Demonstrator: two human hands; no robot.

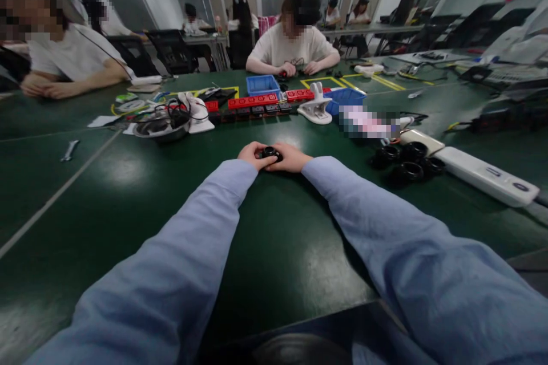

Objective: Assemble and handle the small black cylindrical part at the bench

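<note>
Both my hands meet over the green table (274, 251), closed around one small round black part (269, 152) with a raised ring on top. My left hand (252, 154) grips it from the left. On the other side my right hand (289, 158) holds it with the thumb along its near edge. Fingers cover much of the part, so its exact kind is unclear. To the right, several similar black ring-shaped parts (409, 170) lie in a cluster beside a white power strip (486, 174).
A metal bowl of cables (160, 130) stands ahead on the left, near a small wrench (69, 150). Red and black blocks (252, 102), a white clamp (315, 107) and blue trays (262, 85) line the middle. Across the table sits a person (295, 45); another person (72, 63) is at left.
</note>
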